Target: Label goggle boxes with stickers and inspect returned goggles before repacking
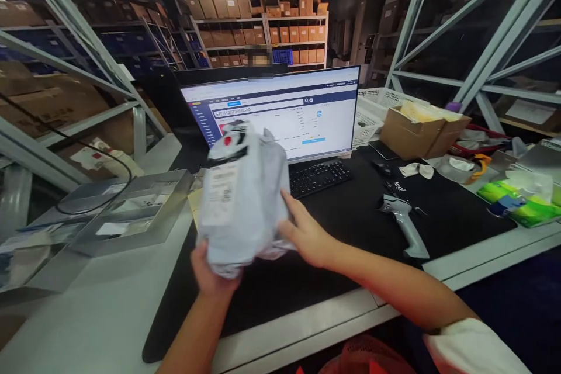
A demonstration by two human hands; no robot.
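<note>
I hold a grey plastic mailer parcel upright above the black desk mat, in front of the monitor. It carries a white shipping label and a red and black mark near its top. My left hand grips its bottom edge from below. My right hand clasps its right side, fingers pressed against the plastic. The parcel is blurred by motion. A keyboard lies just behind it.
A handheld barcode scanner lies on the mat to the right. An open cardboard box, a white basket and green tissue packs stand at the right. Clear plastic sleeves lie at the left. Metal shelving with cartons surrounds the desk.
</note>
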